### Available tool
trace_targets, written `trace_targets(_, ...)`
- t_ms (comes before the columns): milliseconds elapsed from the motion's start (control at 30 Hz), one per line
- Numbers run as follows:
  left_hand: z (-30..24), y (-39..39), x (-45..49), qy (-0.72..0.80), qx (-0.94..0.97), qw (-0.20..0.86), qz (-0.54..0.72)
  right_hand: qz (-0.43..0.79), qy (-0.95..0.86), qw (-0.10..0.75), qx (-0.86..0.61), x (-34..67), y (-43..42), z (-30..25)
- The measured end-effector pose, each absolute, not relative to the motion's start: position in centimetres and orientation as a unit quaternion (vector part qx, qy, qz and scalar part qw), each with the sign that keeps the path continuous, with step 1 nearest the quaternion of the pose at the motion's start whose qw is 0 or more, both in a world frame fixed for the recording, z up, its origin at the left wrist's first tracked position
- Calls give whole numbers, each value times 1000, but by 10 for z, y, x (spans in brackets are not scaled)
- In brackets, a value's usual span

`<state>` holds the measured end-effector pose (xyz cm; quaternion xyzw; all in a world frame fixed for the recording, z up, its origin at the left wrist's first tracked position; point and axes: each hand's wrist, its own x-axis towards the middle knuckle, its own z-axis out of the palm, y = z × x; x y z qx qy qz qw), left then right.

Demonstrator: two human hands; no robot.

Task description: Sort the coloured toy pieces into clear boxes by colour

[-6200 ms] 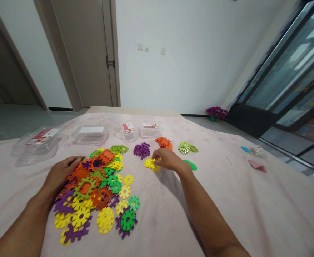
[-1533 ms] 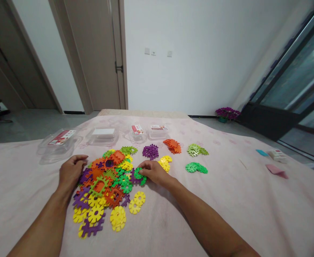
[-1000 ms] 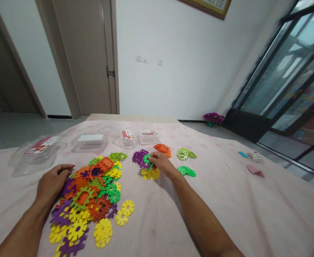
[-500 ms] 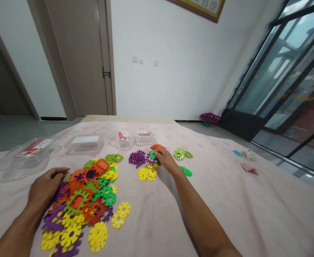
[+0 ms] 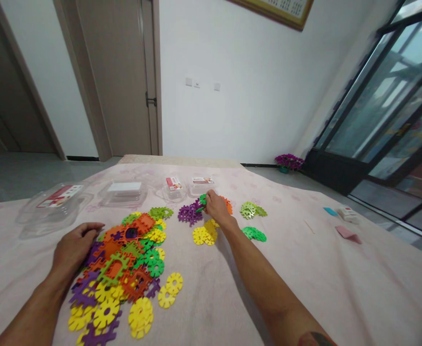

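A mixed heap of flat plastic gear-shaped pieces (image 5: 124,259), orange, yellow, green and purple, lies on the pink cloth at the lower left. My left hand (image 5: 74,246) rests flat on its left edge, fingers spread. My right hand (image 5: 215,207) reaches far forward, fingers pinched on a green piece (image 5: 202,199) and a purple one beside it, right next to the purple pile (image 5: 189,214). Sorted piles sit around it: yellow (image 5: 204,234), orange (image 5: 227,205), light green (image 5: 251,210) and dark green (image 5: 254,234).
Clear plastic boxes stand along the far edge: a large one (image 5: 48,206), another (image 5: 123,192) and two small ones (image 5: 174,188), (image 5: 200,185). A blue card (image 5: 329,211), a small white box (image 5: 347,213) and a pink card (image 5: 346,232) lie at the right.
My right hand picked a green and a purple piece from the heap and carried them forward to the purple pile. My left hand stayed on the heap.
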<state>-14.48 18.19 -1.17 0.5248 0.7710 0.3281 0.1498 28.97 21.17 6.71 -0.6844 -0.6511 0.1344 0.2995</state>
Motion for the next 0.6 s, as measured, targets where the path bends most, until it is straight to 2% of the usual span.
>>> trace_targets(100, -8, 180, -142, 770, 525, 156, 326, 101, -662, 258, -696, 285, 213, 78)
trace_targets(300, -1, 176, -138, 775, 529, 168, 303, 89, -674, 236, -694, 295, 200, 104)
trace_targets(600, -3, 176, -141, 781, 536, 158, 279, 73, -654, 171, -733, 372, 143, 129)
